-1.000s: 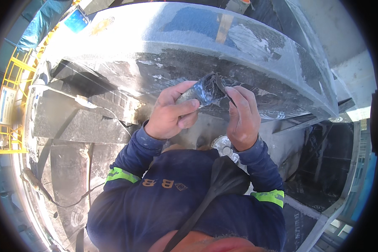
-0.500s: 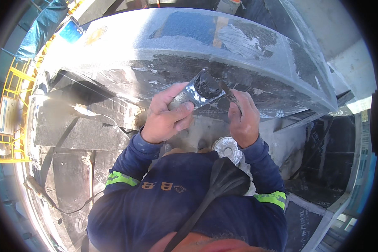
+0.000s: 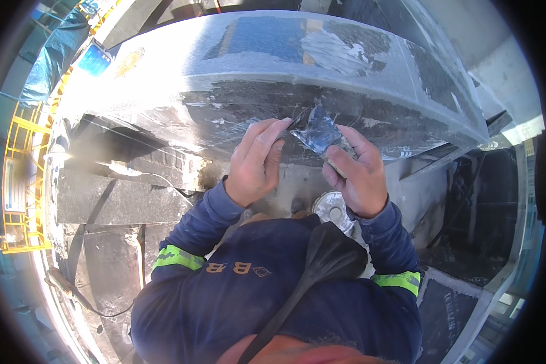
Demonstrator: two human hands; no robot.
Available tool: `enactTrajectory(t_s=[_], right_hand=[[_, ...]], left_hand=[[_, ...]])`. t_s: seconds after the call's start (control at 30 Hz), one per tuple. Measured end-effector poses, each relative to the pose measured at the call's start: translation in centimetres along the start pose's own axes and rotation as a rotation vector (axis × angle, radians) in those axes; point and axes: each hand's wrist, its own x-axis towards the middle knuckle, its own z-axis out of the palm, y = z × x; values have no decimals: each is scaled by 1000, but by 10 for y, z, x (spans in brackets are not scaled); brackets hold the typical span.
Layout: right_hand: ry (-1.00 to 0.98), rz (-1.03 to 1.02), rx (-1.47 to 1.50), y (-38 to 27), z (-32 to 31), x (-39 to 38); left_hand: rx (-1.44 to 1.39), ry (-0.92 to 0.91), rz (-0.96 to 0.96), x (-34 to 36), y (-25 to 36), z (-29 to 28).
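Observation:
My right hand (image 3: 361,173) is closed round the handle end of a putty knife (image 3: 320,130). Its wide, shiny blade faces up, smeared with dark and grey stuff. My left hand (image 3: 258,161) pinches a second, thin dark blade (image 3: 298,120), seen nearly edge-on, which looks like another putty knife. The two blades meet or nearly meet between my hands; I cannot tell whether they touch. Just beyond them lies a large curved panel (image 3: 255,100), dark along its near face and coated with patchy grey filler on top.
Below my right hand sits a round, dusty, whitish tub or lid (image 3: 332,209). A pale cable (image 3: 164,179) and dark boards (image 3: 115,197) lie to the left. Yellow railing (image 3: 27,142) and blue sheeting (image 3: 54,57) stand at the far left. A dark-lined recess (image 3: 485,200) is at the right.
Both wrists have turned: the blade in my left hand now shows edge-on, while the one in my right hand shows its broad face. My hands have shifted slightly right.

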Motion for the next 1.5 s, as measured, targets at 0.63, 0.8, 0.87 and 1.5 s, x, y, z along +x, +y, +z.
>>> enactTrajectory(t_s=[0.63,0.8,0.87,1.5], right_hand=[[-16,-293,-14,-16,-21,-23],[175,-1127,-978,-3,-21,-1],[131,-1214,-984,8,-19,6],[138,-111,-86,26,-31,-11]], left_hand=[[-494,-211,-596,-21,-25,2],[-1372,-131,-962,-14,-10,-12],[-1458,-177,-960,-12,-5,-13],[-408,-88,-523,-11,3,-5]])
